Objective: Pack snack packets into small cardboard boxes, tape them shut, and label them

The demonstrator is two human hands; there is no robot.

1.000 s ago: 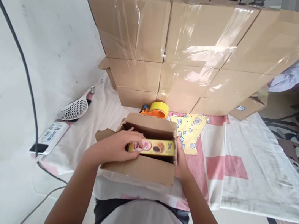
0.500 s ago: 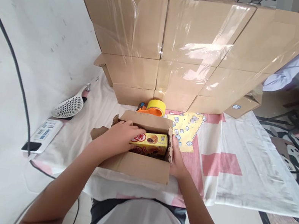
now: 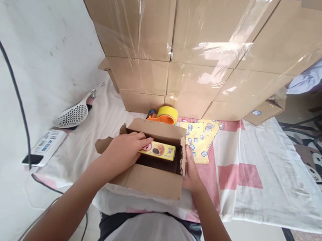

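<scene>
Open cardboard box (image 3: 150, 179) sits on a cloth-covered surface (image 3: 260, 196) directly in front of the person, all four flaps up or folded outward. A yellow snack packet (image 3: 160, 150) lies inside, long side across the box, close to the far wall and well below the rim. Printed face up.

Progress, judged from the layout: the packet is in the box and looks nearly or fully seated. Box not closed; flaps unfolded, no tape on it. The yellow tape roll (image 3: 167, 114) in its orange dispenser stands just behind the box, untouched. Whether more goes into the box cannot be told; much of the floor of the box is in shadow.

Left hand (image 3: 124, 151): forearm comes in from the lower left, wrist bent down over the near-left edge, hand inside the box. Fingers (image 3: 142, 138) extended and lying on the left end of the packet, pressing or steadying rather than wrapping it. Grip flat and loosely spread, not a pinch.

Right hand (image 3: 191, 171): outside the box at its right wall, palm against the torn right flap, thumb along the edge. Grip open, bracing the side; the fingers below are hidden, so a full clasp cannot be confirmed.

Surroundings: a wall of taped cartons (image 3: 204, 49) stacked behind; a yellow patterned sheet (image 3: 203, 138) right of the tape; a white slotted scoop (image 3: 73, 115) and a phone (image 3: 46, 146) at the left, near a black cable (image 3: 15, 82).
</scene>
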